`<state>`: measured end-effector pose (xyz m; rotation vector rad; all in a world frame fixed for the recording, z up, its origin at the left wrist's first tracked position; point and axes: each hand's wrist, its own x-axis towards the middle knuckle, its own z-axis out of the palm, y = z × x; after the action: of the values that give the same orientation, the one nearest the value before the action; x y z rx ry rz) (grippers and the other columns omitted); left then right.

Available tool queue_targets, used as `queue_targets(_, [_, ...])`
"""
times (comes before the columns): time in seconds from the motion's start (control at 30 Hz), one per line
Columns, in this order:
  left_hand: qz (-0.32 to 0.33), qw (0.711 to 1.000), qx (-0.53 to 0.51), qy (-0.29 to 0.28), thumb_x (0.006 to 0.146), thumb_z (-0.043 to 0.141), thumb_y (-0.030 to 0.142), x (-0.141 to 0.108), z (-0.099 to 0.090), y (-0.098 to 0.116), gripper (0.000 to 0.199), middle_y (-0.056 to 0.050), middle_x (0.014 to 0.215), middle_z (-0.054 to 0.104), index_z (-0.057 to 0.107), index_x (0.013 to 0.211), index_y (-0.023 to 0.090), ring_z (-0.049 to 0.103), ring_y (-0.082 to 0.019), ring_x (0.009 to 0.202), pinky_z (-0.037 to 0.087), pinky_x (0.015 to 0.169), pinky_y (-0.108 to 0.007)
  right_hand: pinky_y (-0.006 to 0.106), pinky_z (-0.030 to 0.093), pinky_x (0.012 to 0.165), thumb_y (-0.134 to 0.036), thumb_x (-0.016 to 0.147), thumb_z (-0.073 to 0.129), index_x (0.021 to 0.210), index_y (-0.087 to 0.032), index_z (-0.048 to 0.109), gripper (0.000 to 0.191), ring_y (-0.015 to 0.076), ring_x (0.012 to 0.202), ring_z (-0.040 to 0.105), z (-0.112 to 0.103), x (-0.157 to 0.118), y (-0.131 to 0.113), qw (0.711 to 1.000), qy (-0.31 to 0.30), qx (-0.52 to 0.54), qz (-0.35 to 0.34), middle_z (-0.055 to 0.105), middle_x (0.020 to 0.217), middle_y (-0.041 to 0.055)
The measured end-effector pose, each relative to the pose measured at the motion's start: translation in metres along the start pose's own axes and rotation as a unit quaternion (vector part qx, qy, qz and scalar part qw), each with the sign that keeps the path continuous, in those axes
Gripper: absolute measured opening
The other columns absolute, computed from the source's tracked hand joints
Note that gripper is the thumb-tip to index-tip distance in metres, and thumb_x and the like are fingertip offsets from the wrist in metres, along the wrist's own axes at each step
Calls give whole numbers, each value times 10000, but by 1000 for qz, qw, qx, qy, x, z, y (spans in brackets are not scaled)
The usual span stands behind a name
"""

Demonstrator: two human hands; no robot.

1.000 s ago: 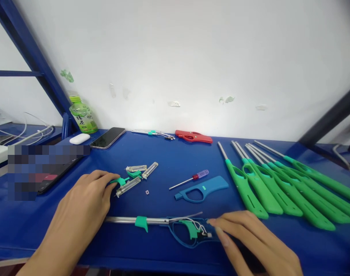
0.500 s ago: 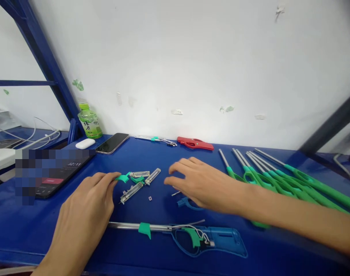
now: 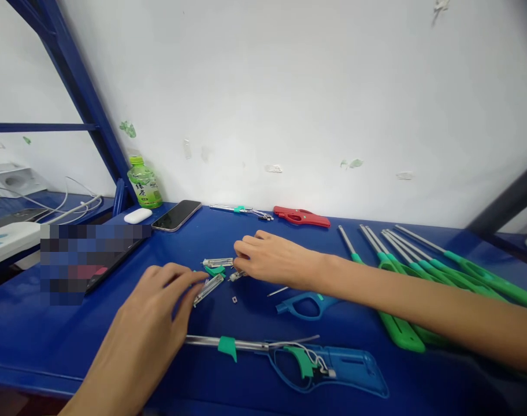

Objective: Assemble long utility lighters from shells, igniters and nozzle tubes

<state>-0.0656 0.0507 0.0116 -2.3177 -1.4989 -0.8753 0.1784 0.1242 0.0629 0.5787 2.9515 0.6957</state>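
Note:
My left hand [image 3: 153, 312] is over the left of the blue table, thumb and index finger slightly apart beside a clear plastic fuel tank [image 3: 210, 289]. A sliver of green shows behind that index finger. My right hand [image 3: 270, 260] has its fingers closed over another clear fuel tank [image 3: 235, 277], only its near end showing. Between the hands lie a third clear tank [image 3: 219, 262] and a green plastic piece [image 3: 215, 271]. In front, a blue lighter half-shell [image 3: 354, 367] holds a metal tube [image 3: 250, 345], a green trigger [image 3: 304, 361] and white wires.
Another blue shell piece [image 3: 309, 306] lies under the right forearm. Several green long-necked lighters [image 3: 484, 277] are on the right. Along the wall sit a red lighter shell [image 3: 302, 216], a metal tube assembly [image 3: 240, 210], a phone [image 3: 177, 215], a white case [image 3: 137, 215] and a green bottle [image 3: 145, 184].
My right hand has moved left and down onto a clear tank. My left hand has shifted right to the tanks; the green piece it pinched is now mostly hidden. The view has shifted slightly left.

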Motion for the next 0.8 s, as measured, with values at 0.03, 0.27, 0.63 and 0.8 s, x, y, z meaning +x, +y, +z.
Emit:
queue_targets(0.03, [28, 999, -38, -8, 1054, 488, 307, 2, 0, 5, 283, -50, 1010, 739, 768, 1061, 267, 654, -237, 896, 560, 730, -341, 363, 379, 743, -12, 980, 546, 1092, -124, 650, 189, 225, 941, 535, -2, -2, -1, 1000, -2, -4, -2, 637, 1107, 101])
queue_targets(0.27, [80, 984, -83, -136, 1030, 543, 233, 18, 7, 21, 258, -29, 1022, 728, 789, 1057, 303, 640, -219, 930, 547, 696, -283, 406, 406, 868, 21, 858, 658, 1223, -143, 610, 403, 263, 1004, 585, -26, -42, 2, 999, 5, -3, 44, 732, 1047, 69])
queue_targets(0.63, [63, 978, -115, -163, 1033, 464, 301, 25, 24, 19, 317, -31, 963, 743, 740, 882, 257, 692, -252, 924, 542, 748, -339, 373, 411, 916, -277, 1106, 528, 1180, -244, 623, 125, 213, 990, 619, -52, -137, -45, 954, 134, 154, 218, 720, 1064, 9])
queue_targets(0.8, [51, 980, -132, -141, 1046, 484, 331, 22, 18, 17, 277, -11, 1018, 769, 758, 1033, 289, 704, -255, 991, 534, 849, -372, 340, 399, 1019, -293, 1083, 577, 1187, -246, 629, 125, 195, 1018, 655, -39, -162, -82, 920, 212, 166, 284, 735, 1044, 1])
